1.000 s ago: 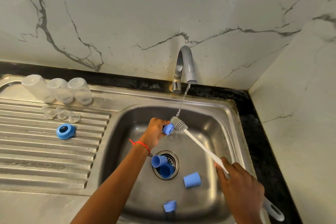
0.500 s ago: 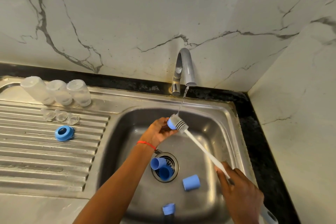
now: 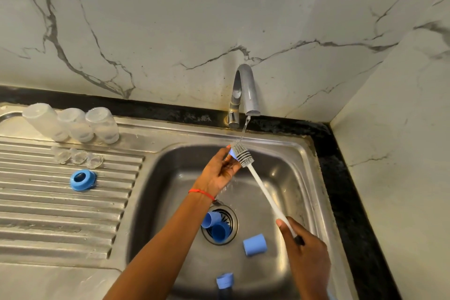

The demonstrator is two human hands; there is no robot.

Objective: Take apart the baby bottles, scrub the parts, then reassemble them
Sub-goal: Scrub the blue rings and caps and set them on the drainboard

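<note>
Left hand: our left hand (image 3: 220, 168) is raised over the far part of the sink, palm up, its fingers curled round a small blue bottle part (image 3: 232, 153), only a sliver of which shows at the fingertips.
Right hand: our right hand (image 3: 307, 254) is clenched around the white handle of the bottle brush (image 3: 265, 192), near the right side of the basin.
Brush: it slants from the right hand up and left; its grey bristled head (image 3: 243, 155) lies against the blue part in the left hand.
Water: a thin stream falls from the tap (image 3: 244, 91) onto the brush head.
Sink: the steel sink (image 3: 299, 170) holds four more blue pieces.
Drain: two blue caps (image 3: 215, 225) lie touching each other on the drain strainer (image 3: 231, 220), partly behind our left forearm.
Loose cap: another blue cap (image 3: 254, 245) lies on its side just right of the drain.
Near edge: a blue piece (image 3: 225, 280) sits at the near side of the basin; we cannot tell what dark thing is under it.
Draining board: on the ribbed board (image 3: 60, 214) to the left, three clear bottles (image 3: 73, 124) stand upside down in a row at the far edge, touching.
Teats: three clear teats (image 3: 78, 157) sit in a row just nearer than the bottles.
Ring: a blue screw ring (image 3: 82, 180) lies alone on the ribs, near the teats.
Wrist: a red thread (image 3: 201, 193) circles our left wrist.
</note>
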